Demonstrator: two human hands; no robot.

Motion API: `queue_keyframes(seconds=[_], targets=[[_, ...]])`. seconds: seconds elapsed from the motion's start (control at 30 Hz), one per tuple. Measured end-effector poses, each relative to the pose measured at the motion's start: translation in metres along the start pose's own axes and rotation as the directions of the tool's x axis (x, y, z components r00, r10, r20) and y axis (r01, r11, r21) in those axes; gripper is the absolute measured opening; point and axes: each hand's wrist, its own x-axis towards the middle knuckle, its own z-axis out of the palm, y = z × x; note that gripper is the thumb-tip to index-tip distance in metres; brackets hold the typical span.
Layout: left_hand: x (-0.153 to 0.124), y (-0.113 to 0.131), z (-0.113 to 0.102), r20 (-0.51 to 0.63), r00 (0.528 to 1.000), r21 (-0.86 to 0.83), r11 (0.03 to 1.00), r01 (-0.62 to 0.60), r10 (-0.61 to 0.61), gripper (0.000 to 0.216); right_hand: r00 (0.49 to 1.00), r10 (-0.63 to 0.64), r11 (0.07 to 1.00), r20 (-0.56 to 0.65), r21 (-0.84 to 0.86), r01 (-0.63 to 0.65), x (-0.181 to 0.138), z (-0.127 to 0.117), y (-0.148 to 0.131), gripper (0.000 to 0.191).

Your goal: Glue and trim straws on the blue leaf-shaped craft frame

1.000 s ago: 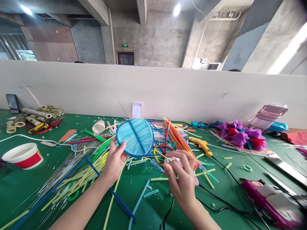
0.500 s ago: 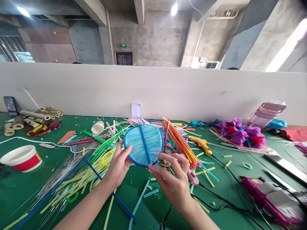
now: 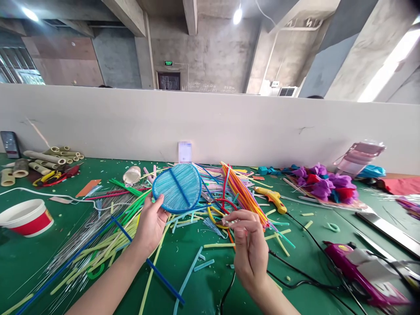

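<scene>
Table, green, carries everything: a wide litter of straws across its middle, a purple glue gun at the right, a red-and-white tub at the left. Above the straws, the left hand holds a blue disc tilted up, its grip clenched on the disc's lower left rim. The right hand hovers near the disc, its grip pinched on a bit too small to identify.

Bright overhead lamps, edges bent, lower right perhaps blurred.
</scene>
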Motion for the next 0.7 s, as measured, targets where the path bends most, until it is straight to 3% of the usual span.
queue_keyframes(seconds=[0.07,0.17,0.33,0.43,0.5,0.57,0.7], targets=[[0.002,0.0,-0.001,-0.052,0.997,-0.006,0.999,-0.049,0.049,0.038,0.999,0.045,0.988,0.013,0.146,-0.046,-0.005,0.002,0.001,0.016],[0.005,0.001,-0.003,-0.113,0.983,-0.008,0.989,-0.146,0.144,0.047,0.992,0.064,0.971,0.108,0.222,-0.087,-0.011,0.002,0.001,0.021],[0.005,0.003,-0.004,-0.115,0.974,0.003,0.981,-0.196,0.195,0.051,0.972,0.023,0.995,0.234,0.092,-0.046,-0.009,0.001,-0.008,0.029],[0.003,0.001,-0.002,-0.077,0.979,-0.01,0.982,-0.191,0.189,0.049,0.967,-0.07,0.996,0.244,0.066,0.055,-0.002,0.003,-0.013,0.017],[0.0,0.0,0.0,-0.066,0.983,-0.014,0.985,-0.17,0.169,0.048,0.965,-0.099,0.995,0.243,0.049,0.09,0.001,0.004,-0.016,0.022],[-0.003,0.0,0.002,-0.058,0.987,-0.015,0.988,-0.153,0.152,0.046,0.966,-0.115,0.993,0.23,-0.003,0.119,0.003,0.005,-0.017,0.029],[-0.009,0.002,0.007,-0.028,0.992,-0.014,0.992,-0.126,0.125,0.047,0.982,-0.094,0.988,0.166,-0.105,0.113,0.001,0.007,-0.013,0.019]])
